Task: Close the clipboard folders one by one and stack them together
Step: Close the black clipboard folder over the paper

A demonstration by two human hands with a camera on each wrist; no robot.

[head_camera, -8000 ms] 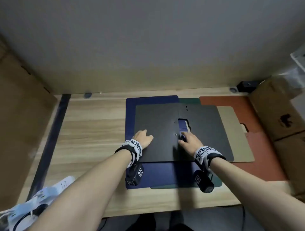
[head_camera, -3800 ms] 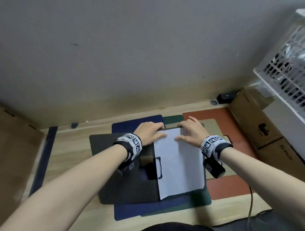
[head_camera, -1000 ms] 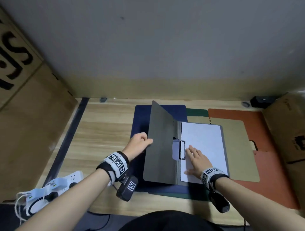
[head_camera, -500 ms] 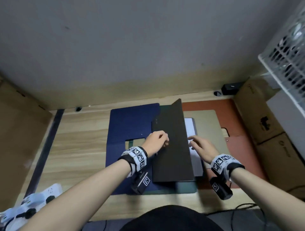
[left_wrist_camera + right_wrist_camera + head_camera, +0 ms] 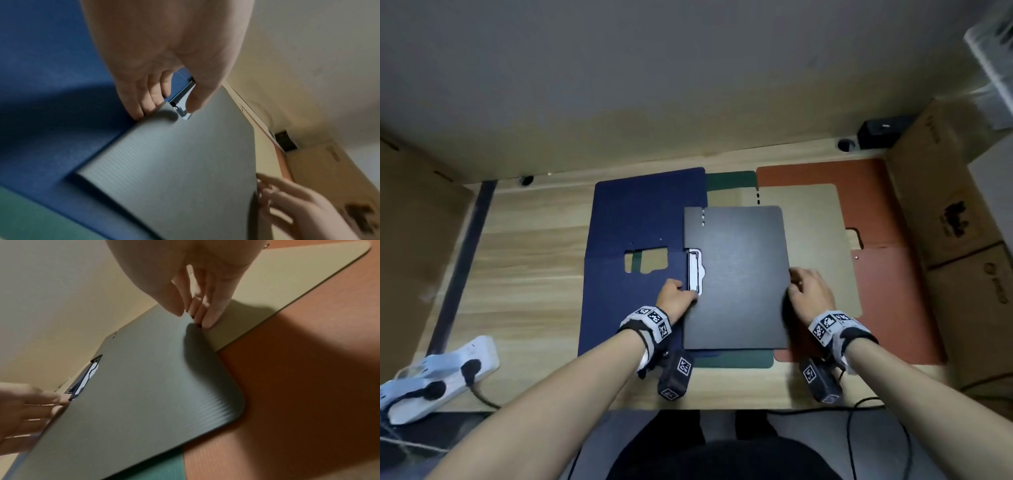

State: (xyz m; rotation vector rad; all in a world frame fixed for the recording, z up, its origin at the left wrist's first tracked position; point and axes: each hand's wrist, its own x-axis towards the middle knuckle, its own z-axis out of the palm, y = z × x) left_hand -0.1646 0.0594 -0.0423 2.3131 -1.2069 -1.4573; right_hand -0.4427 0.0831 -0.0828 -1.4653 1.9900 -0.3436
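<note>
The black clipboard folder (image 5: 736,277) lies closed and flat on the worktop (image 5: 534,257), on top of the open blue folder (image 5: 640,240), the green folder (image 5: 731,180), the tan folder (image 5: 815,226) and the red folder (image 5: 887,291). Its long axis runs away from the person, with the clip (image 5: 693,272) at its left edge.

The left hand (image 5: 675,301) grips that left edge just below the clip: thumb on the cover, fingers (image 5: 141,105) pressed together and curled against the edge. The right hand (image 5: 810,293) pinches the opposite right edge, fingers (image 5: 205,316) bunched at the rim, thumb above.

The folder therefore sits squarely between the two hands, each touching one long edge, neither nearer than the other. The coming move appears to be a two-handed lift or slide of the closed folder to a stacking place. The other four folders are not yet closed.
</note>
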